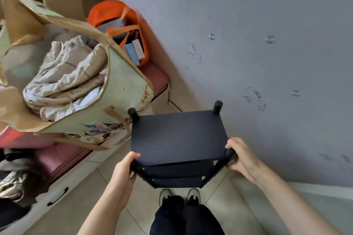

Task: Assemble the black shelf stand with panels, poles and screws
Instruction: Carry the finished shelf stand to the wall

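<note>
The black shelf stand (178, 135) stands upright in front of me, seen from above. Its top panel is flat, and two lower panels show beneath it. Black pole ends stick up at the far left corner (133, 113) and far right corner (217, 107). My left hand (124, 172) grips the near left pole just under the top panel. My right hand (241, 155) grips the near right pole at the top corner. Below the stand I see my shoes on the tiled floor.
A grey wall (267, 53) runs close along the right of the stand. On the left, a large paper bag of bedding (63, 74) and an orange bag of boxes (122, 30) sit on a pink-cushioned bench (156, 80) with a drawer below.
</note>
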